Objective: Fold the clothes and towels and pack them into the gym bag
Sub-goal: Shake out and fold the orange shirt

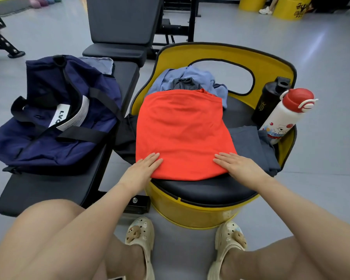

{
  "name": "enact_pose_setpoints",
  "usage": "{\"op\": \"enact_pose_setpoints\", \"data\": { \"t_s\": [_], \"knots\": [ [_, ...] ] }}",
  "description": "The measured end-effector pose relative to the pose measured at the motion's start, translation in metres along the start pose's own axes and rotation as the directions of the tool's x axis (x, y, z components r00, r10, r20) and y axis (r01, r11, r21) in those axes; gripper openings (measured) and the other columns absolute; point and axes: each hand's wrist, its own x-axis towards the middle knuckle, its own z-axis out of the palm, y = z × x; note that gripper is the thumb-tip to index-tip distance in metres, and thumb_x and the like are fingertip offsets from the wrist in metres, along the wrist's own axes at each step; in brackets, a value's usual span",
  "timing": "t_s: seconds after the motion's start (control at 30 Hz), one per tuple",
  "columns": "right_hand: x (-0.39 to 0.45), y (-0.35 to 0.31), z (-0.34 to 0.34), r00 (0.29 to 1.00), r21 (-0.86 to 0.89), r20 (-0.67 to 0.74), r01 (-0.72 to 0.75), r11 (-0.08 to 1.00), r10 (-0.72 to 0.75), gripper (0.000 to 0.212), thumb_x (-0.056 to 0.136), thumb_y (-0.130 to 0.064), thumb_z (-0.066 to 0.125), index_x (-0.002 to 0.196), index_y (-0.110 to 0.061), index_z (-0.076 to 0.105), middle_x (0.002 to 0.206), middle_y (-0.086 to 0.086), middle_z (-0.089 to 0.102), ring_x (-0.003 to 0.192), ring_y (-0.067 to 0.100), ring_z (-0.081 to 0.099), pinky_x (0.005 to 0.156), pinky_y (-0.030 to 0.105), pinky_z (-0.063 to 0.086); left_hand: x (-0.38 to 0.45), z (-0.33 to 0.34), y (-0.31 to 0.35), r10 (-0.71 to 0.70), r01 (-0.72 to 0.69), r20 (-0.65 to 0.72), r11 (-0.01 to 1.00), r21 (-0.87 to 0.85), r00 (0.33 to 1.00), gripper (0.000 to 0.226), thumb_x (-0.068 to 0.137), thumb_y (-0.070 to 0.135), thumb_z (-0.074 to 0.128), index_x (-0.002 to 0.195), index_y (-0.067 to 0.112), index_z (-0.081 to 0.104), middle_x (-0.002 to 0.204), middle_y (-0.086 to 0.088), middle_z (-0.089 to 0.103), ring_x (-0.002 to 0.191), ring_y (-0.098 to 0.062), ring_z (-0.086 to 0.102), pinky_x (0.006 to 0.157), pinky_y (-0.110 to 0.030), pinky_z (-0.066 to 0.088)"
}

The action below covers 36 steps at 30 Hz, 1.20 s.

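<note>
Orange shirt spread flat across the black seat of a yellow drum chair, its near hem close to the seat's front edge. Both hands lie on that hem, palms down, fingers straight and together, gripping nothing. Left hand presses the shirt's near left corner; its heel hangs off the seat's left edge. Right hand presses the near right corner. The hands are well apart, with the shirt's width between them.

Behind the shirt, at the seat's back edge, a heap of unfolded clothes: light blue cloth with a dark grey piece bunched in it; the shirt's far edge overlaps the heap. A grey folded cloth lies at the seat's right edge, just beside the right hand and partly under the shirt. Black cloth hangs off the seat's left edge.

Right back corner of the seat: black bottle upright, white bottle with red cap leaning beside it.

Navy bag sits on a black bench left of the chair, apart from both hands, with a light blue cloth at its far end.
</note>
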Motion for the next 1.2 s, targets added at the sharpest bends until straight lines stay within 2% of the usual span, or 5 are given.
{"op": "enact_pose_setpoints", "data": {
  "t_s": [0.13,0.57,0.73,0.93,1.2],
  "knots": [
    [-0.005,-0.003,-0.014,0.996,0.112,0.007,-0.084,0.990,0.083,0.059,0.082,0.011,0.059,0.137,-0.011,0.051,0.141,0.007,0.049,0.129,0.025,0.051,0.096,0.034,0.047,-0.011,-0.009,-0.007,-0.125,0.118,-0.046,0.985,-0.128,0.991,0.059,0.095,0.004,0.040,0.149,0.023,0.025,0.156,0.004,0.024,0.139,-0.018,0.032,0.103,-0.031,0.035],
    [-0.023,-0.005,-0.064,0.956,-0.017,0.250,-0.156,0.988,0.155,0.054,0.099,-0.009,0.039,0.147,-0.030,0.032,0.152,-0.009,0.035,0.134,0.017,0.043,0.101,0.028,0.038,-0.034,-0.045,-0.022,-0.085,0.080,0.002,0.928,-0.364,0.996,0.024,0.095,0.004,0.049,0.114,0.009,0.064,0.106,-0.010,0.066,0.100,-0.026,0.061,0.087,-0.029,0.044],
    [-0.038,-0.020,-0.076,0.949,-0.026,0.274,-0.155,0.988,0.157,0.042,0.102,-0.021,0.040,0.142,-0.031,0.041,0.138,-0.005,0.053,0.123,0.021,0.051,0.094,0.030,0.039,-0.056,-0.059,-0.011,-0.038,0.057,0.053,0.902,-0.428,0.998,0.016,0.095,0.000,0.047,0.095,0.001,0.063,0.081,-0.003,0.054,0.076,-0.014,0.049,0.063,-0.006,0.034],
    [-0.061,-0.035,-0.085,0.933,0.104,0.311,-0.225,0.969,0.183,0.038,0.099,-0.016,0.044,0.134,-0.026,0.054,0.125,-0.004,0.063,0.112,0.021,0.056,0.087,0.027,0.038,-0.074,-0.070,-0.003,0.054,0.008,0.174,0.941,-0.338,0.983,0.018,0.094,0.005,0.049,0.078,0.010,0.054,0.078,-0.001,0.054,0.075,-0.016,0.048,0.065,-0.017,0.034],
    [-0.071,-0.040,-0.094,0.919,0.335,0.339,-0.319,0.887,0.203,0.026,0.093,-0.010,0.055,0.069,-0.020,0.052,0.060,-0.006,0.045,0.055,0.010,0.038,0.055,0.017,0.031,-0.079,-0.078,-0.002,0.075,0.047,0.314,0.931,-0.363,0.946,0.012,0.094,0.013,0.054,0.095,0.005,0.064,0.087,0.002,0.059,0.077,-0.008,0.052,0.066,-0.006,0.037]
  ]
}}
